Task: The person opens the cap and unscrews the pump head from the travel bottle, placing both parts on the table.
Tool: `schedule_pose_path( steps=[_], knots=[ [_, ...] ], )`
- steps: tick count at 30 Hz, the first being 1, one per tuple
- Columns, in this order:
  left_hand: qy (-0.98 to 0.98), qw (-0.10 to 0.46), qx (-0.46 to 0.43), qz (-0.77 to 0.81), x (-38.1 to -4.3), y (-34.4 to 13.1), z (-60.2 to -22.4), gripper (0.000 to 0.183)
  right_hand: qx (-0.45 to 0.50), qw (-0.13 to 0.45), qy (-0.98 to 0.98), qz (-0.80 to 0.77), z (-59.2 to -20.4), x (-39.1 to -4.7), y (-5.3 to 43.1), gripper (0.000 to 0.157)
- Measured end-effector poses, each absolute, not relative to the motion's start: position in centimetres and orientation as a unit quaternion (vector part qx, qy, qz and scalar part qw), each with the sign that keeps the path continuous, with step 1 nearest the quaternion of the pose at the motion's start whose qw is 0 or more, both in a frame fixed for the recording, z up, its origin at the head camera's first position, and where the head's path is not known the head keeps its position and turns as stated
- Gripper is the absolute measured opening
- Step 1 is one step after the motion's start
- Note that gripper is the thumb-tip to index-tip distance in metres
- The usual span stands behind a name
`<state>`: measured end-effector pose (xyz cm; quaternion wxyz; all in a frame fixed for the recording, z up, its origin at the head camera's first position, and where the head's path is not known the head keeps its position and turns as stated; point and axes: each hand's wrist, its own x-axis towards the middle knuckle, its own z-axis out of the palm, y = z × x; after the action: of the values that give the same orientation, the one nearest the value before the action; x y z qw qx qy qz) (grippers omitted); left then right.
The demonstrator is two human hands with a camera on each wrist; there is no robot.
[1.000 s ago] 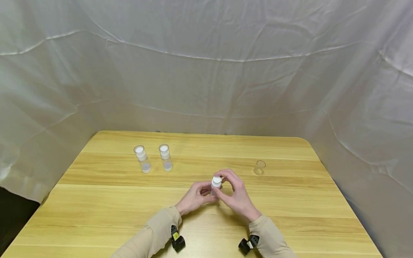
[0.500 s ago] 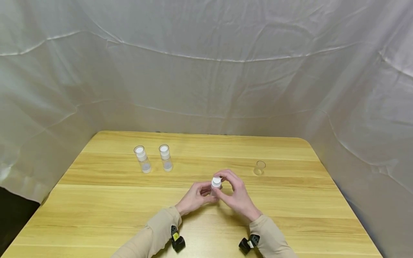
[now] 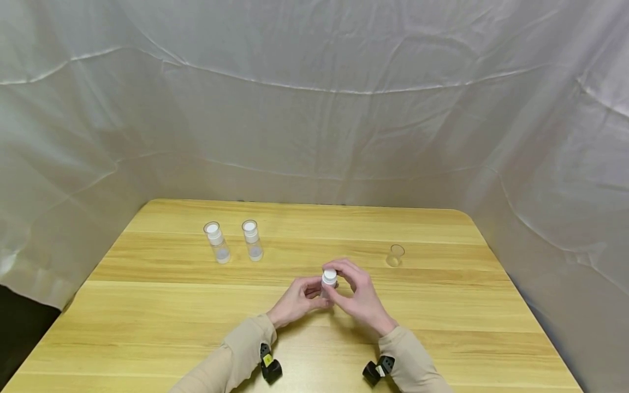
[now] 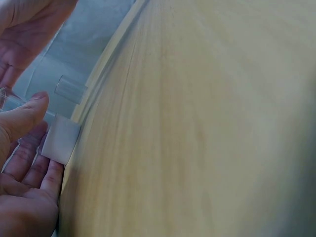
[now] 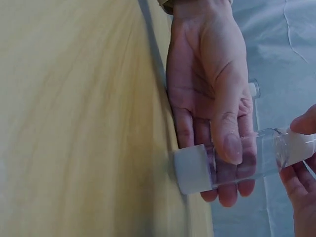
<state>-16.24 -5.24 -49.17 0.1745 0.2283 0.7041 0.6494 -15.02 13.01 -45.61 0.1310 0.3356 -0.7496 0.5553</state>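
Note:
Upright on the table, a small clear pump bottle (image 3: 329,283) with a white top stands between both hands. My left hand (image 3: 300,297) grips its clear body low down, thumb in front and fingers behind. In the right wrist view the bottle's white base (image 5: 192,169) meets the tabletop, and the left hand's thumb (image 5: 232,148) lies across the clear wall. My right hand (image 3: 357,292) pinches the white collar (image 5: 298,148) at the top, its index finger arched over behind. A clear cap (image 3: 395,256) stands apart, farther back on the right.
Two similar capped bottles, the left one (image 3: 217,242) and the right one (image 3: 253,240), stand at the back left of the wooden table (image 3: 147,305). A pale sheet (image 3: 314,109) hangs around the far side and both flanks.
My right hand's index finger shifts slightly leftward at the bottle's top. The left hand and the bottle stay where they were.

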Motion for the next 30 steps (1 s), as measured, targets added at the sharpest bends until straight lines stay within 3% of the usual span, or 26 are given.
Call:
schedule_pose_path(
  steps=[5,9,17,22,30],
  knots=[
    [0.705,0.173,0.226,0.650,-16.22,-5.25,-49.08,0.047,0.328,0.161,-0.753,0.548,-45.67,-14.98,13.03,0.047],
    [0.705,0.171,0.226,0.650,-16.24,-5.23,-49.06,0.047,0.320,0.186,-0.754,0.543,-45.67,-14.97,12.91,0.044],
    [0.706,0.172,0.227,0.648,-16.23,-5.27,-49.07,0.048,0.333,0.148,-0.745,0.559,-45.47,-14.93,13.09,0.041],
    [0.703,0.171,0.227,0.651,-16.23,-5.27,-49.09,0.048,0.330,0.160,-0.747,0.555,-45.46,-14.84,12.99,0.046],
    [0.703,0.173,0.224,0.653,-16.18,-5.22,-49.10,0.049,0.332,0.154,-0.744,0.559,-45.50,-14.93,13.09,0.039]
  ],
)
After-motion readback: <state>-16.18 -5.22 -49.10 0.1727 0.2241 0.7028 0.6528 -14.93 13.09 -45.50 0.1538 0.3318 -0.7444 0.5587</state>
